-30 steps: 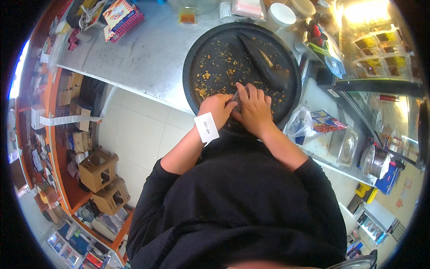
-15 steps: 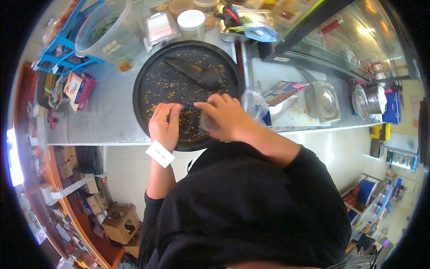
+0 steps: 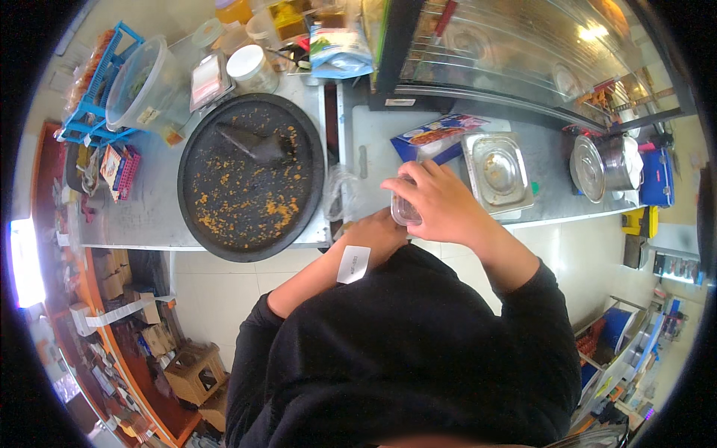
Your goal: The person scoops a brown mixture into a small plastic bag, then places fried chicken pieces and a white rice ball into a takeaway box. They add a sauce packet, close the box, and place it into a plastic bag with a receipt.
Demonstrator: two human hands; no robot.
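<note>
Holds a small, clear plastic container in the bare right hand, pinching it with curled fingers from above and from the side. Locates this container in front of the black-sleeved body, near the front edge of the counter. Extends the left hand just beside the container, back upward; cannot tell the state of the left grip, with fingertips hidden. Bears a white rectangular tag at the left wrist. Includes, at left on a grey metal counter, a round black tray with raised rim, strewn with orange-brown crumbs and carrying a dark, tapered, scoop-like tool. Shows a crumpled clear plastic bag between tray and hands. Includes, beyond the right hand, a blue printed box and, to its right, a rectangular stainless-steel pan. Displays, behind the tray, a white-lidded clear jar and, farther left, a large translucent plastic tub.
</note>
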